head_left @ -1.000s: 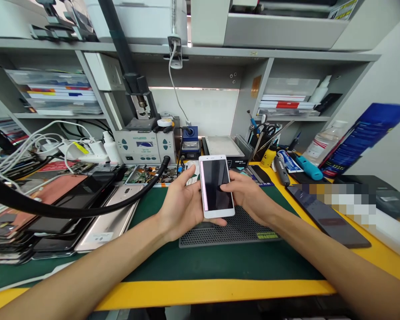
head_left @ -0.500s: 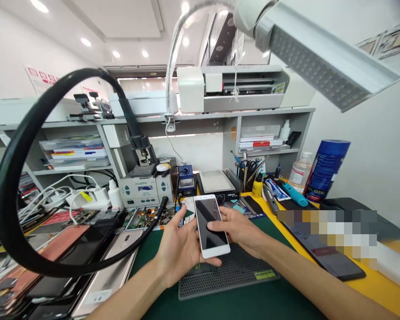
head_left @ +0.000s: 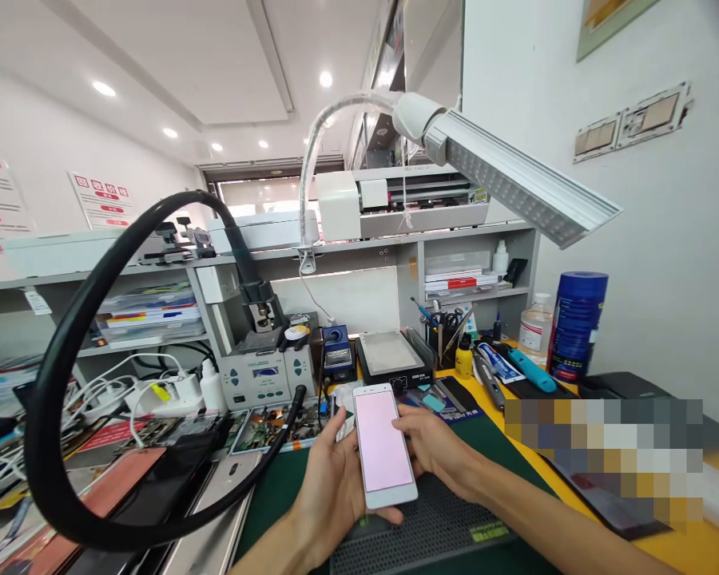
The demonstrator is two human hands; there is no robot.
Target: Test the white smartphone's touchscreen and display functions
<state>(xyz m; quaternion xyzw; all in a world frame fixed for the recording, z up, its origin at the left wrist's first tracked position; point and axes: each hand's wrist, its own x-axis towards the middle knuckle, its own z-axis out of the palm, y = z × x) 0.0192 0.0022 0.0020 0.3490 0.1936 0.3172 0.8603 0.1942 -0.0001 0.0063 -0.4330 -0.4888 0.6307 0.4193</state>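
A white smartphone [head_left: 384, 443] with a lit, pale pink screen is held up over the bench, its top tilted away from me. My left hand [head_left: 335, 479] cradles it from the left and below, palm up, with the thumb apart from the phone and fingers behind it. On the other side my right hand [head_left: 434, 443] grips the right edge, its thumb at the screen's border and the other fingers partly hidden behind. Under both hands lies a dark perforated pad [head_left: 419, 531] on a green mat [head_left: 272, 491].
A black hose [head_left: 48, 383] loops across the left side, above stacked phones [head_left: 207, 519]. Behind stand a hot-air station [head_left: 267, 375], a flat heating plate [head_left: 392, 355] and a tool holder [head_left: 449, 331]. An LED lamp [head_left: 524, 176] hangs overhead. Right: a blue can [head_left: 578, 327].
The phone's screen has gone from dark to lit pale pink. My right thumb has moved from over the screen to its right edge. The camera view has tilted upward.
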